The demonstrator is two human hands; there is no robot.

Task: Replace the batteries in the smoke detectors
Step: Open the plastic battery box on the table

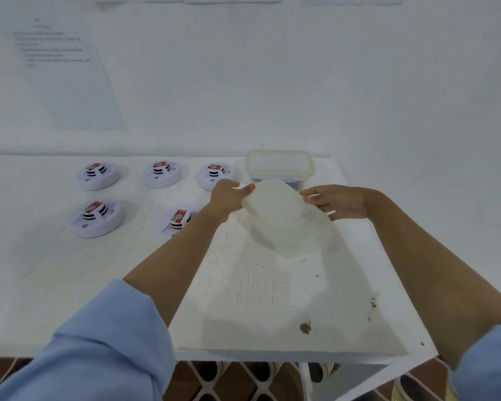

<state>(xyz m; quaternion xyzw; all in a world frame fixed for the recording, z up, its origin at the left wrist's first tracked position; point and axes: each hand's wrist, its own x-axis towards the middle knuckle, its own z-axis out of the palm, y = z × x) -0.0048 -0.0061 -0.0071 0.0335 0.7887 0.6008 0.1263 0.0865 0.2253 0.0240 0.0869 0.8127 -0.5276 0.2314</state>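
- Down at the very bottom, past the near edge of the white table (272,299), a brown floor (237,380) with a crisscross pattern shows.
- Two blue sleeves (104,342) come in from the bottom corners, one on each arm.
- The near part of the table is bare, with chipped paint and a small brown spot (305,327) close to the front edge. There is lots of open room here.
- The right edge of the table runs at a slant, just under the right arm.
- Further in, both hands hold a pale lid (284,218) up above the table. It looks blurry and tilted.
- The left hand (227,196) grips the lid's left end, fingers curled on it.
- The right hand (337,202) holds the lid's right end, fingers only partly closed around the edge.
- To the left sit two smoke detectors: one (97,217) out in the open, and one (178,218) partly hidden behind the left arm.
- Behind the lid, near the far edge, stands an open clear box (279,166). What is inside is hard to tell.
- Three more smoke detectors (162,173) sit in a row near the far edge, left of the box, spaced apart.
- Last comes the white wall with a paper sheet (61,70) stuck on it.
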